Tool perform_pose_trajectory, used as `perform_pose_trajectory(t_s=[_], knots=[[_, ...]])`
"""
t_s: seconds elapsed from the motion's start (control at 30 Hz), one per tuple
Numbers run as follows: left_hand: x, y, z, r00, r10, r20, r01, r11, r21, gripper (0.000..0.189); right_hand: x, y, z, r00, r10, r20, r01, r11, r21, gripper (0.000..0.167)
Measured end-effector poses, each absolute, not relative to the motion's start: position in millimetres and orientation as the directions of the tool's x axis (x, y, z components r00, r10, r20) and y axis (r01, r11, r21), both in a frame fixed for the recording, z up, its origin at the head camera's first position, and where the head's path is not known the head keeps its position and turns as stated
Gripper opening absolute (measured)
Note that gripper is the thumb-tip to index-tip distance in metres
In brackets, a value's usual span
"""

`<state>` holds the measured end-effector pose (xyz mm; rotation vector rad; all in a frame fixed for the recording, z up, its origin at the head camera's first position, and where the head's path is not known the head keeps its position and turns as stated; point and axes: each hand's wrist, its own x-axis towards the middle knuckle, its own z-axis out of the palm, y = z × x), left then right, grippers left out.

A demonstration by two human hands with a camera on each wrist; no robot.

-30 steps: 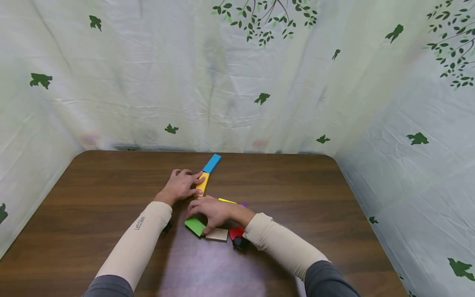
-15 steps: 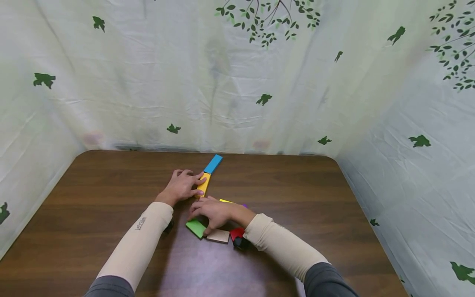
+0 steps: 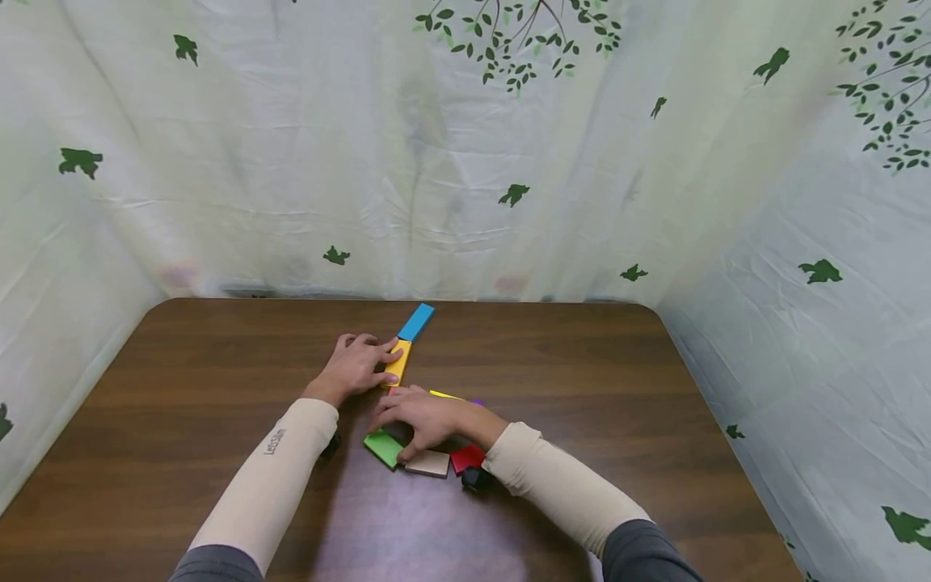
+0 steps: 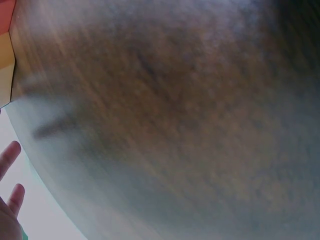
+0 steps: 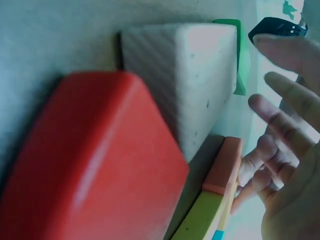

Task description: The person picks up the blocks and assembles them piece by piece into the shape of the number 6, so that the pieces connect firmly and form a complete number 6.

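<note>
In the head view, my left hand (image 3: 355,365) rests its thumb and fingertips along an orange wooden block (image 3: 398,364), end to end with a blue block (image 3: 417,322). My right hand (image 3: 425,416) arches over the nearer blocks, its thumb by the corner where a green block (image 3: 383,449) meets a beige block (image 3: 427,464). Its fingers reach the green block's far end; contact is hard to tell. A red block (image 3: 467,459) lies under the right wrist. A yellow block (image 3: 445,395) and a purple block (image 3: 477,402) are mostly hidden. The right wrist view shows a pink block (image 5: 223,167).
The blocks lie on a brown wood-grain table (image 3: 582,380). A white curtain (image 3: 291,178) with leaf prints surrounds its far and side edges. A small black device (image 3: 476,479) sits at my right wrist, close to the red block.
The view shifts slightly. Both hands keep nearly the same places over the blocks, with the right wrist a touch farther right. The blocks stay put.
</note>
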<state>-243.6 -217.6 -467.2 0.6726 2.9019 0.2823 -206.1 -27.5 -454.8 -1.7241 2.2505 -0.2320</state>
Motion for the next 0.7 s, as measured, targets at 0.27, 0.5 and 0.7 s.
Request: perform_pose_trajectory(t_s=[0.27, 0.5, 0.7], knots=[[-240, -216, -468, -0.885, 0.447, -0.127, 0.42, 0.886, 0.196, 0.059, -195, -5, -452, -0.375, -0.922, -0.098, -0.855, 0.384, -0.348, 0.047], [-241, -215, -467, -0.894, 0.432, -0.122, 0.409, 0.895, 0.177, 0.059, -185, 10, -451, -0.489, -0.87, -0.057, -0.772, 0.463, -0.435, 0.045], [-241, -214, -468, -0.894, 0.433, -0.119, 0.413, 0.896, 0.162, 0.059, -172, 19, -455, -0.577, -0.816, -0.049, -0.704, 0.527, -0.476, 0.04]])
